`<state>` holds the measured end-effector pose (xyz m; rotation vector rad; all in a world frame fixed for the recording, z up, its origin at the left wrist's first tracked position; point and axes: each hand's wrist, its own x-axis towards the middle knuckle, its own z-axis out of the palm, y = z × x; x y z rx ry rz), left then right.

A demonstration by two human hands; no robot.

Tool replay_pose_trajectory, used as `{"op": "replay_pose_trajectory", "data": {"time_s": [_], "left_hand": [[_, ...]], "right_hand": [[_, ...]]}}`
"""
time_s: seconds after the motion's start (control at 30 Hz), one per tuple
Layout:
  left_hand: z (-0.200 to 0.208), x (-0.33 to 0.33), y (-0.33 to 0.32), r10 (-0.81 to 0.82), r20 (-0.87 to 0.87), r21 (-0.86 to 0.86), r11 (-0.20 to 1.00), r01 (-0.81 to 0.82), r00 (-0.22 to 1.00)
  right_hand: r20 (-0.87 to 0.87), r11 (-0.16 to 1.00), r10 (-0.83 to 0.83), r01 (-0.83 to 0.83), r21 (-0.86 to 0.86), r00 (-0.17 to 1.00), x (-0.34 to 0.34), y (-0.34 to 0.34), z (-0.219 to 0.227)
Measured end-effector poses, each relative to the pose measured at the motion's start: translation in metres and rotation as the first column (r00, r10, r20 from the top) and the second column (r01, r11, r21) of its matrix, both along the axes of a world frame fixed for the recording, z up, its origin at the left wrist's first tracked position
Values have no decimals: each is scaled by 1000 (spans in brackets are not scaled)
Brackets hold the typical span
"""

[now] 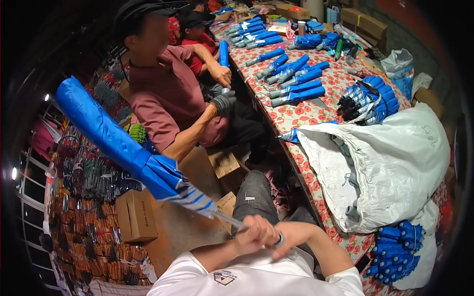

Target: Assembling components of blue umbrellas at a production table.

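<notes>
A blue umbrella (106,129) with silver-grey edging slants from my lap up to the far left, its canopy furled and wrapped but loose near the lower rim. My left hand (254,234) is closed around its grey shaft, just above the handle. At the handle's grey end, my right hand (292,238) is against it, thumb and fingers around the end. Some of the right fingers are hidden.
A flowered table (310,173) runs along my right, bearing blue folded umbrellas (298,92), an umbrella bundle (377,101) and a white sack (390,158). A co-worker (170,93) sits at left, holding another umbrella (223,53). A carton (136,215) and bundled umbrellas (94,232) lie at left.
</notes>
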<state>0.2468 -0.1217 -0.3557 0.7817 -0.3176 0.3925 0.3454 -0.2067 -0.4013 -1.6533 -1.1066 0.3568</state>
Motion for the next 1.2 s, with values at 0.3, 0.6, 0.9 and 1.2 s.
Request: {"op": "replay_pose_trajectory", "data": {"time_s": [0.3, 0.6, 0.9, 1.2], "left_hand": [[-28, -13, 25, 481, -115, -201, 846, -494, 869], [-70, -86, 48, 666, -120, -532, 583, -614, 737], [-90, -134, 72, 663, -168, -608, 513, -606, 730], [-87, -137, 91, 661, -335, -588, 410, -697, 672]], "right_hand": [[440, 996, 14, -53, 76, 898, -14, 34, 2], [551, 921, 387, -289, -260, 739, -74, 90, -12], [-103, 590, 604, -531, -608, 790, -92, 131, -11], [206, 794, 532, -398, -460, 822, -125, 136, -14]]}}
